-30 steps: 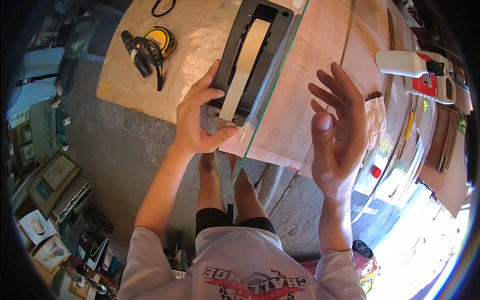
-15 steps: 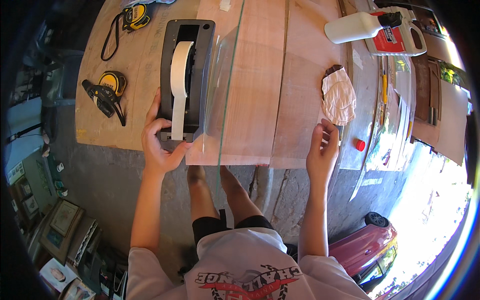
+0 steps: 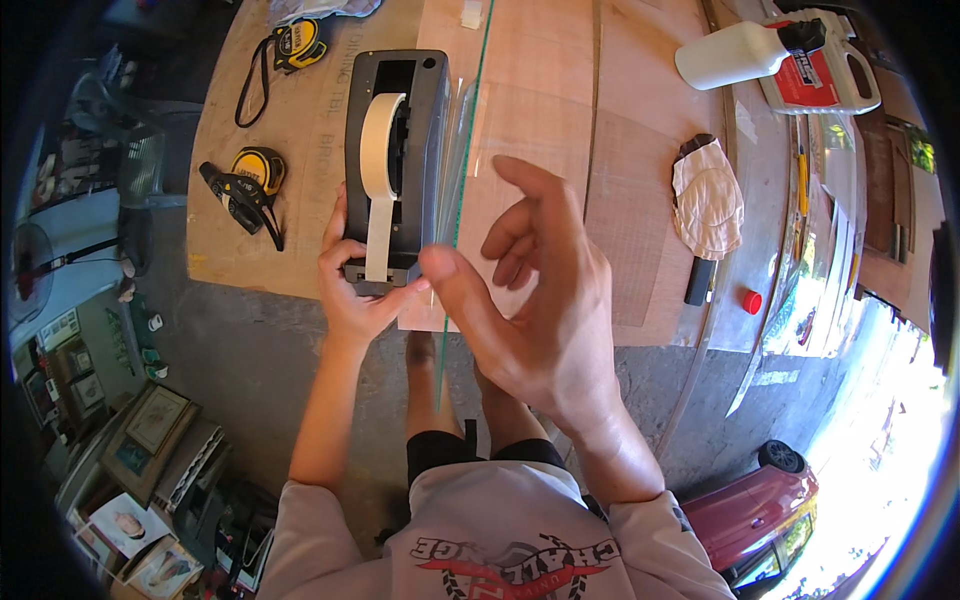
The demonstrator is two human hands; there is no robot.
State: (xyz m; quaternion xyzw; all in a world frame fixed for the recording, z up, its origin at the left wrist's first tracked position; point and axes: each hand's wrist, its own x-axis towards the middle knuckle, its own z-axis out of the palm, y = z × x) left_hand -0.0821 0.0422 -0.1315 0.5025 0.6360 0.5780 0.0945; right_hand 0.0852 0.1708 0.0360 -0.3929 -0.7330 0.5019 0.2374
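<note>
My left hand (image 3: 352,290) is closed around the near end of a black tape dispenser (image 3: 437,110), thumb on its front corner. In the dispenser sits a roll of cream masking tape (image 3: 380,150), its loose strip running down to the near end. Right beside it is a clear glass pane with a green edge (image 3: 466,190), which seems to stand upright. My right hand (image 3: 560,310) is raised near that edge, thumb and index finger stretched out, the other fingers loosely bent, holding nothing. Its thumb tip appears close to the dispenser's near corner.
Two yellow-black tape measures (image 3: 258,172) lie at left on the wooden table (image 3: 230,240). To the right are a crumpled pale cloth (image 3: 710,200), a black handle-like piece (image 3: 700,282), a red cap (image 3: 751,301), a white bottle (image 3: 725,55) and a jug (image 3: 850,95).
My right hand has moved left and up from beside the cloth to the glass edge, uncovering the black piece. The left hand keeps its hold on the dispenser. The whole view has shifted slightly.
</note>
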